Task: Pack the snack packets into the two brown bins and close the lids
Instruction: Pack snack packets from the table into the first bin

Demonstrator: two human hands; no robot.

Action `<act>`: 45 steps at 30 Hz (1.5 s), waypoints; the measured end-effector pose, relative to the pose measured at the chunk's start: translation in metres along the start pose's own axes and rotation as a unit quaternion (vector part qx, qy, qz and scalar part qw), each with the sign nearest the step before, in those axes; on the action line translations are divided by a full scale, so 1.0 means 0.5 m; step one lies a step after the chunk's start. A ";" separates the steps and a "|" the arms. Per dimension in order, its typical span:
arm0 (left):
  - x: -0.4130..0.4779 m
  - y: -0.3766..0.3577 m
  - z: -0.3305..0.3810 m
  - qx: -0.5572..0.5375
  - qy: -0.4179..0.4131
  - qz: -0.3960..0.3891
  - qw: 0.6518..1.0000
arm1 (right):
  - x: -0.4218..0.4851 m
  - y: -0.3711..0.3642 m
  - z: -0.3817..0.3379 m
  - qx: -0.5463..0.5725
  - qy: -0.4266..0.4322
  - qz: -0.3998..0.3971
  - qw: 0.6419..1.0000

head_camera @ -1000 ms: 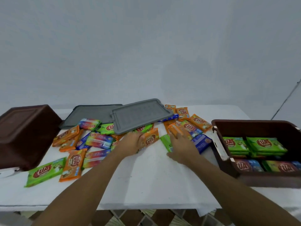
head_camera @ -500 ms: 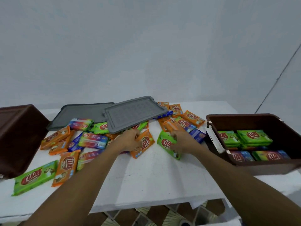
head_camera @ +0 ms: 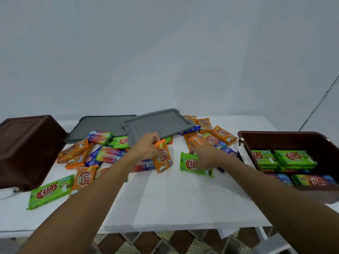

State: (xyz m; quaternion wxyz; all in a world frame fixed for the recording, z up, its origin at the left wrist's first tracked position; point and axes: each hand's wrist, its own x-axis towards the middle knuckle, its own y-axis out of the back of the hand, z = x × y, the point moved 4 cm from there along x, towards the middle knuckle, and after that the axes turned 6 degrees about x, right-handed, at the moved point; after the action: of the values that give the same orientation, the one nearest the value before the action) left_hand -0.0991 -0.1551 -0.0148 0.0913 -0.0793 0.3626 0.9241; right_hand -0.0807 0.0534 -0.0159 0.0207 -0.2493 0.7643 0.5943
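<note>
One table: white flat-topped table (head_camera: 183,202), bearing every item below; a pale grey wall stands behind it.
Right bin: brown rectangular plastic bin (head_camera: 286,137) at the table's right end, mouth up, lid off. Green packets are stacked in its far half and rainbow-printed packets lie in its near half.
Left bin: second brown plastic bin (head_camera: 27,149) at the table's left end, a solid face uppermost; its opening does not show.
Lids: two flat grey plastic lids at the back of the table, between the bins. The left grey lid (head_camera: 99,125) lies flat; the right grey lid (head_camera: 157,123) overlaps its right edge and rests tilted on packets.
Loose stock: scattered snack packets (head_camera: 110,154) in orange, green, blue and rainbow foil, spread in front of and beside the lids. One long green packet (head_camera: 49,192) lies apart near the front left.
Hands: both reach forward over the bare middle of the table, near each other but not touching.
Left hand: left hand (head_camera: 146,148) grips an orange snack packet (head_camera: 163,158) by its upper end. The packet stands tilted on edge, its lower end at the tabletop.
Right hand: right hand (head_camera: 205,156) lies over a green snack packet (head_camera: 192,165), fingers hooked on its far edge. The packet lies flat on the table, just left of the right bin.
</note>
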 end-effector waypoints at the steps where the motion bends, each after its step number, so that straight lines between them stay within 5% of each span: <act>1: -0.005 0.004 0.011 -0.023 0.002 -0.005 1.000 | -0.004 0.012 0.003 -0.002 0.007 0.005 1.000; 11: -0.027 -0.014 0.192 -0.094 -0.053 0.047 0.993 | -0.148 0.207 0.117 0.069 0.045 0.085 0.993; 16: -0.025 -0.123 0.334 -0.297 -0.082 0.038 0.950 | -0.255 0.271 0.296 0.178 -0.003 0.126 0.976; 19: -0.016 -0.210 0.425 -0.328 -0.091 0.004 0.940 | -0.311 0.274 0.405 0.177 -0.028 0.108 0.978; 26: 0.015 -0.402 0.504 -0.130 -0.069 0.005 0.989 | -0.329 0.228 0.578 0.025 -0.077 0.108 0.991; 31: 0.029 -0.476 0.502 0.064 -0.083 -0.015 0.994 | -0.308 0.192 0.614 -0.100 -0.017 0.152 0.983; 34: 0.033 -0.495 0.511 0.253 -0.153 0.018 0.955 | -0.293 0.166 0.628 -0.168 0.032 0.182 0.968; 37: 0.028 -0.522 0.511 0.447 -0.194 0.053 0.872 | -0.288 0.157 0.642 -0.124 0.050 0.180 0.974; 45: 0.030 -0.510 0.537 0.602 -0.256 -0.004 0.757 | -0.261 0.144 0.639 -0.161 0.058 0.126 0.977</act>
State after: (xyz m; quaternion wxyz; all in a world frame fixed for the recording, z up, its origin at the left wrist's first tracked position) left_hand -0.0777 0.2140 0.0093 0.2131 0.2302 0.8067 0.5008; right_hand -0.0803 0.4059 -0.0019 -0.1390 -0.1852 0.6837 0.6920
